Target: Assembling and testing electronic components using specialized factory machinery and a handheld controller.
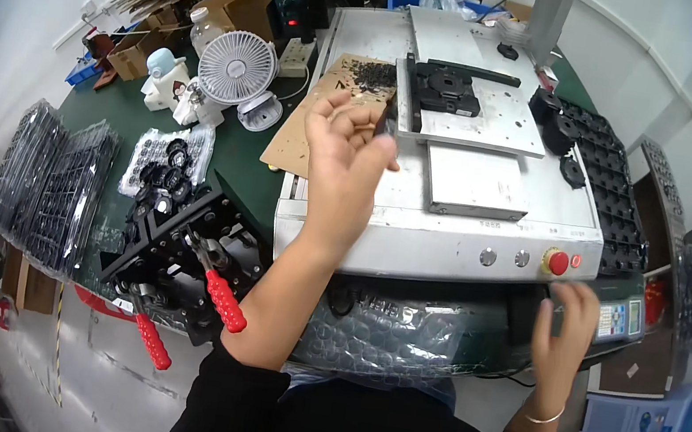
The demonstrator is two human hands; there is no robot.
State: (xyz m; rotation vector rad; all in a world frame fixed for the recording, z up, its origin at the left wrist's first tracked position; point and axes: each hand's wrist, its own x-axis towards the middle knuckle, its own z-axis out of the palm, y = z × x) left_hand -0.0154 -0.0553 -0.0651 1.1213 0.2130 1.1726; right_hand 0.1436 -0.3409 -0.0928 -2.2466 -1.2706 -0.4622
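Your left hand point(348, 145) curls near the cardboard point(293, 138); I can't tell whether it grips anything. Your right hand point(564, 333), thumb and fingers parted, is near the red button point(555, 261). The black part point(445, 90) lies on the plate point(492, 123).

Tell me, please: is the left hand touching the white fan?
Apart. The head view shows a strip of brown cardboard plainly visible between the left hand and the white fan.

Panel lettering point(527, 228) (tiny), none legible
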